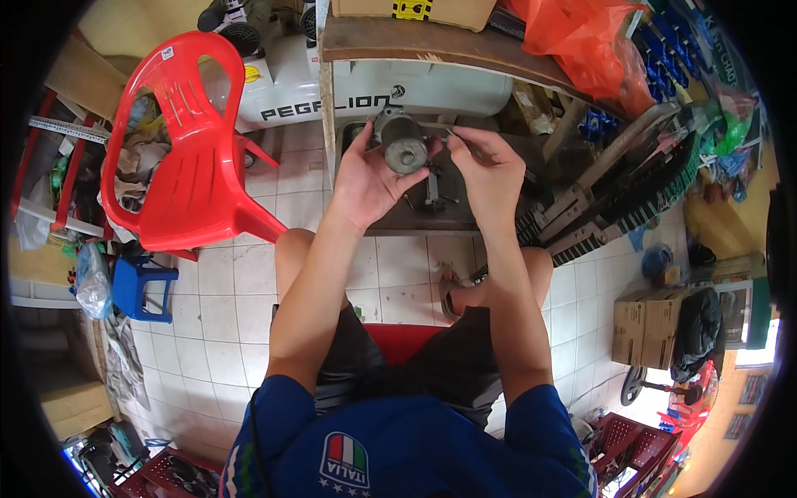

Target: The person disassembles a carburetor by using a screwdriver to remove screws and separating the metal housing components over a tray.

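Observation:
My left hand is wrapped round a dark, worn metal cylinder, which looks like a starter motor. Its round end, with a small raised hub, faces me, and a lighter metal housing sits at its far end. Just right of it, the thumb and fingers of my right hand are pinched together on a thin metal piece; its kind is too small to tell. Below the motor, small dark metal parts lie on the dark workbench top.
A wooden shelf carries a yellow box and an orange bag above the bench. Behind stands a white air compressor tank. A red plastic chair and blue stool stand left. Long toothed metal bars lean at the right.

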### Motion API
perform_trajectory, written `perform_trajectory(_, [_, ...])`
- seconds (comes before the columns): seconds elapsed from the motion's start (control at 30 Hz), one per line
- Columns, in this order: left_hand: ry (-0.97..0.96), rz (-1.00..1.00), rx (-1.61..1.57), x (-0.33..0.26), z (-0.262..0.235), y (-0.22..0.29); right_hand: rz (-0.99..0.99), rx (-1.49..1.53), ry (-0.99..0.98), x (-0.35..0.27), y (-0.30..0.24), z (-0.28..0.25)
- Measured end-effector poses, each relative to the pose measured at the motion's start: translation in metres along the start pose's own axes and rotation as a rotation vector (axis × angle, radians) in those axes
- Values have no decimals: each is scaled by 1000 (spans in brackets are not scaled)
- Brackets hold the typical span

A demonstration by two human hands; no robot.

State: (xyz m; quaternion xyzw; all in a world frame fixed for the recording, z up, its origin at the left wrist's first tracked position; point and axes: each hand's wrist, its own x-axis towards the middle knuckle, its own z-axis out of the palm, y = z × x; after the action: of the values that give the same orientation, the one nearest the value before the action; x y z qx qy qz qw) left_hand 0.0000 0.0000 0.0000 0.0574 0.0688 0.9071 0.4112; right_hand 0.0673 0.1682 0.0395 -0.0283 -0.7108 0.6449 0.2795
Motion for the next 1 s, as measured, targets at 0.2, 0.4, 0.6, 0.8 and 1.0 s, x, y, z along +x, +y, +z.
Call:
perform_trajectory(0.2, [63,74,-36,5,-7,-5,25,50,14,-6,-2,0])
perform_trajectory(0.4, [281,218,281,5,10,-13,-12,78,98,-4,13,17])
perform_trajectory(0.6, [367,237,215,5,12,-18,-67,-202,159,-9,30,51])
perform_trajectory(0.8, [262,202,223,6,-2,-17,-170,-431,178,-6,29,57])
perform_trajectory(1.0, [238,275,216,6,1,-20,-264,-389,153,-7,15,46])
